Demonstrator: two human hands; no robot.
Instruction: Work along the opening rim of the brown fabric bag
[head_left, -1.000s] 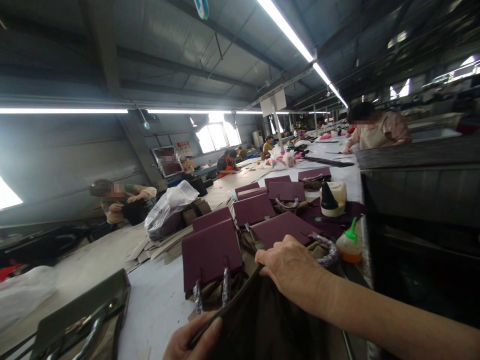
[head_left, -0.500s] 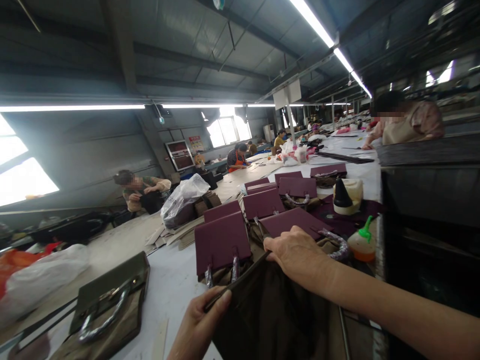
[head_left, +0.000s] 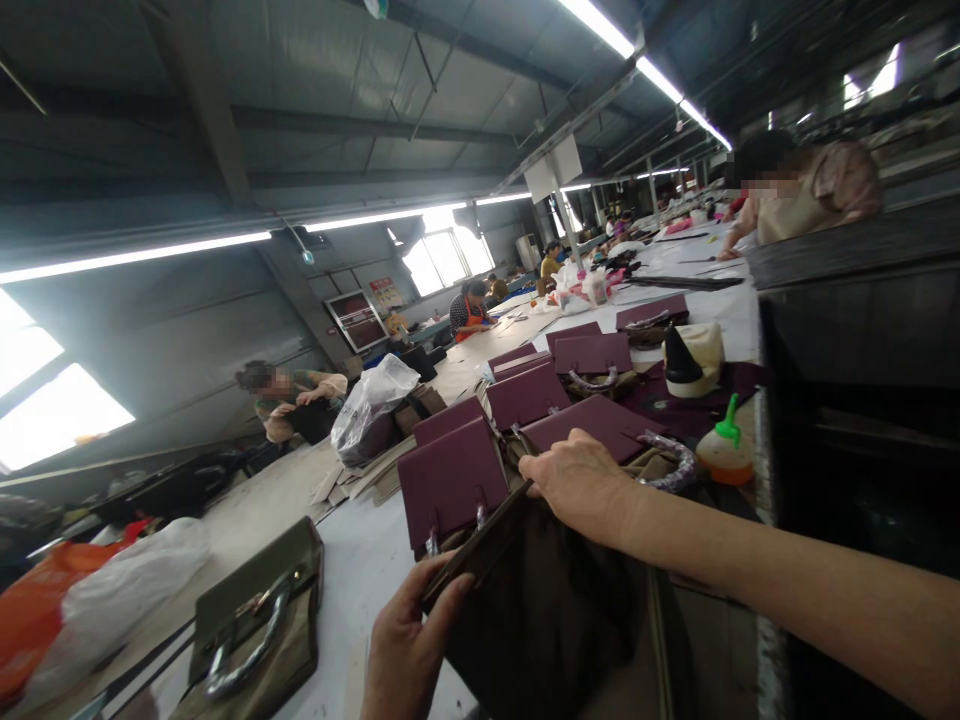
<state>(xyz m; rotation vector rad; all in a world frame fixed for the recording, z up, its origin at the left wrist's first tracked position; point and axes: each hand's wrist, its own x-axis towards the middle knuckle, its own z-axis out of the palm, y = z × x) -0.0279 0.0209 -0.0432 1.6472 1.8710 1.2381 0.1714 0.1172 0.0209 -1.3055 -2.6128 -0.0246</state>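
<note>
My left hand pinches the near corner of a dark brown bag lying on the white table. At the bag's far edge, my right hand grips the rim. Just beyond the hands stand several purple bag flaps with wrapped handles. A small glue bottle with a green cap sits to the right of my right hand.
An olive bag with a wrapped handle lies at the near left. A clear plastic sack and cardboard pieces sit further back. A cream container with a black cone stands behind the bottle. Other people work along the tables; a dark counter runs along the right.
The camera has tilted and shifted right. My left hand has come further up along the bag's near corner; my right hand keeps its grip on the far edge.
</note>
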